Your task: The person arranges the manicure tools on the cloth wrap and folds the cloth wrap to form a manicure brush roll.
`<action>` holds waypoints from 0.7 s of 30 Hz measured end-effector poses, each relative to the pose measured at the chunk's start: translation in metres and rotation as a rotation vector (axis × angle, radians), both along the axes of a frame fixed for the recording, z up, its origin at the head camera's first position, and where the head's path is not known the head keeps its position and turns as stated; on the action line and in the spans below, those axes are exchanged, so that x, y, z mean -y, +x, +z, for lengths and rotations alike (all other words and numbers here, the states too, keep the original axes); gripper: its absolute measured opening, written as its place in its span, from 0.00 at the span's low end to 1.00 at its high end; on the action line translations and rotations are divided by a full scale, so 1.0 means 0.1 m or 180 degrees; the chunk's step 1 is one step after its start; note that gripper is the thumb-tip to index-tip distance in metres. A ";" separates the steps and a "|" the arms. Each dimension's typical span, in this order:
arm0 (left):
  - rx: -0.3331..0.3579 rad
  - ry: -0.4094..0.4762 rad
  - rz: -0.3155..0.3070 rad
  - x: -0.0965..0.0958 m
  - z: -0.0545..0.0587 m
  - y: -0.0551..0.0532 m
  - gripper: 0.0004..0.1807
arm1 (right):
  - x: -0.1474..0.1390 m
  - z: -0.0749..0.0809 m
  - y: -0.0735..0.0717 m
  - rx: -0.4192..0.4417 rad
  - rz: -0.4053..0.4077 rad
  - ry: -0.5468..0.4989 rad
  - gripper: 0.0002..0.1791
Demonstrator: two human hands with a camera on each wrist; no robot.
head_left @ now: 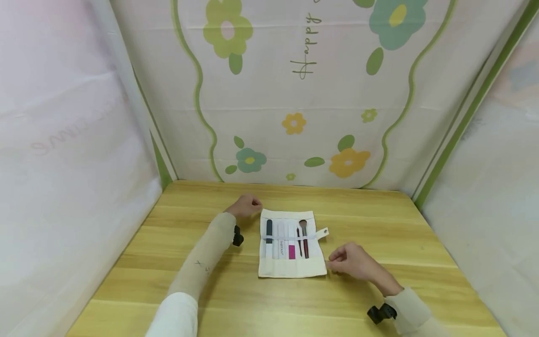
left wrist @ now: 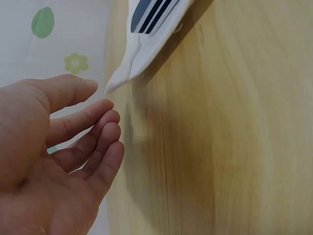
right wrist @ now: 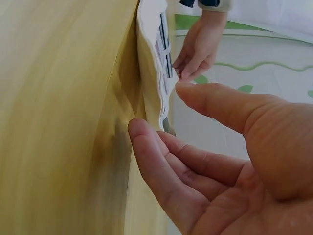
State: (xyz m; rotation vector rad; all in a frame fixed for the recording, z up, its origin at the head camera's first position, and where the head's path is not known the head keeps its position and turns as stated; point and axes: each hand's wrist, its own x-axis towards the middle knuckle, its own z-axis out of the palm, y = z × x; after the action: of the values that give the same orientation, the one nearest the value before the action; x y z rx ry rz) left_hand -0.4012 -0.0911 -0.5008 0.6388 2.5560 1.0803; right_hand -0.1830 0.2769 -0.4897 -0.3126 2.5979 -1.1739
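Note:
An unrolled white cloth roll-up pouch [head_left: 290,268] lies on the wooden table, with an elastic band across its middle. Tucked into it are a dark-topped flat stick [head_left: 269,228], pale flat pieces with lettering, a white-and-pink piece [head_left: 292,252], a thin dark brush [head_left: 300,245] and a fluffy makeup brush [head_left: 306,243] with a red handle. At the pouch's far left corner is my left hand [head_left: 247,206], its thumb and fingertips slightly apart beside the cloth [left wrist: 132,63]. My right hand [head_left: 353,262] is by the near right corner, thumb and forefinger [right wrist: 156,166] spread.
A snap tab [head_left: 322,233] sticks out from the pouch's right side. Printed fabric walls [head_left: 269,93] with flowers enclose the table [head_left: 202,299] at the back and both sides. A black wrist device [head_left: 381,313] sits on each sleeve.

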 end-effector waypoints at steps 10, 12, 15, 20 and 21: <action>-0.0064 -0.0047 0.0148 -0.12 -0.05 0.14 0.10 | 0.14 -0.07 0.04 0.0319 -0.0091 -0.0259 0.12; -0.0051 -0.0027 0.0185 -0.13 -0.04 0.17 0.09 | 0.17 -0.07 0.03 0.0399 -0.0168 -0.0310 0.11; 0.0048 0.0052 0.0214 -0.13 -0.03 0.18 0.10 | 0.19 -0.07 0.00 0.0532 -0.0268 -0.0408 0.09; 0.0321 0.0185 0.0203 -0.04 0.10 0.21 0.17 | 0.14 0.02 -0.08 0.0759 -0.0224 -0.0641 0.11; 0.0394 0.0239 0.0188 -0.01 0.14 0.23 0.17 | 0.11 0.05 -0.11 0.0807 -0.0197 -0.0686 0.12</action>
State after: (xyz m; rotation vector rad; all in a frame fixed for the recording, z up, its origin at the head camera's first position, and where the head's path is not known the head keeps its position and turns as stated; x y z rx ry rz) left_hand -0.3784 -0.0897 -0.4871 0.5007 2.4525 1.2012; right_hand -0.1935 0.2662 -0.4851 -0.1166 2.2833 -1.4184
